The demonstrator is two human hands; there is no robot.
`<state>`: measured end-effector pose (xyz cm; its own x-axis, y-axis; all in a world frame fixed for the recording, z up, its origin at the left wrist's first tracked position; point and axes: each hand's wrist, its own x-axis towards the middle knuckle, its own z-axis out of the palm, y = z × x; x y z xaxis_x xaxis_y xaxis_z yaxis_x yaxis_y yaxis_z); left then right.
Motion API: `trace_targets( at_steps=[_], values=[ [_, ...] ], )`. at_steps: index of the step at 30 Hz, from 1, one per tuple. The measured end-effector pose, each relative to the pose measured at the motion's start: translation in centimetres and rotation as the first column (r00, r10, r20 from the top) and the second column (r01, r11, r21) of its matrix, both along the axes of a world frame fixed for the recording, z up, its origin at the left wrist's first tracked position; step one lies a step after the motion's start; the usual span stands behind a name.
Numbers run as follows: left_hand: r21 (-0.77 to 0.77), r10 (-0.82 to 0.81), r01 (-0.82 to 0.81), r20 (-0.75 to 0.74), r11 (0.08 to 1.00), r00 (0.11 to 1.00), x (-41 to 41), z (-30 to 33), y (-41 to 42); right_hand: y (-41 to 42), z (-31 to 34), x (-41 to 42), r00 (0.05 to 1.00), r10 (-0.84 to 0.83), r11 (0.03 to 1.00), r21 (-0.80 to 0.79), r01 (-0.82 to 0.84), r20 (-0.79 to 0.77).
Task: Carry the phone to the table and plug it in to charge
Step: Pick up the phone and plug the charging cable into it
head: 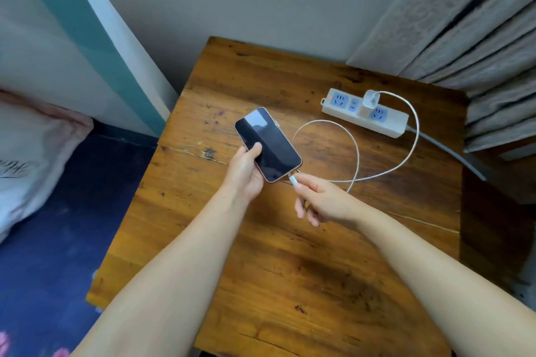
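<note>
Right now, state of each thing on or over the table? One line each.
phone: screen dark, held over the table in left hand
cable connector: pinched by right hand, at the phone's port; seated or not, cannot tell
cable: looped on table
charger: plugged into power strip
power strip: red light on

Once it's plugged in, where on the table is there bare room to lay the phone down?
Bare wood lies along the brown wooden table's left edge and near side, and toward the back wall. It is crowded on the right: the white braided cable's loop and the white power strip.
</note>
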<state>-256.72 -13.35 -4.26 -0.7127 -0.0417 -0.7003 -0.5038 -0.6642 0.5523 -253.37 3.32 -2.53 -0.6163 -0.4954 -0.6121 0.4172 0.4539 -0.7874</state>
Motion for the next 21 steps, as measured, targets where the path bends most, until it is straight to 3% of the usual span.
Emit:
trace_targets(
  at_steps=[9, 21],
  values=[
    [-0.062, -0.028, 0.024, -0.069, 0.998, 0.997, 0.7, 0.6, -0.5, -0.8, -0.1, 1.1, 0.999, -0.032, 0.999, -0.036, 0.033, 0.034],
    [-0.159, -0.094, 0.062, -0.202, 0.985, 0.975, 1.1, 1.2, -0.7, -2.0, -0.4, 1.4, 0.985, -0.17, 0.981, -0.099, 0.165, -0.036]
  ],
)
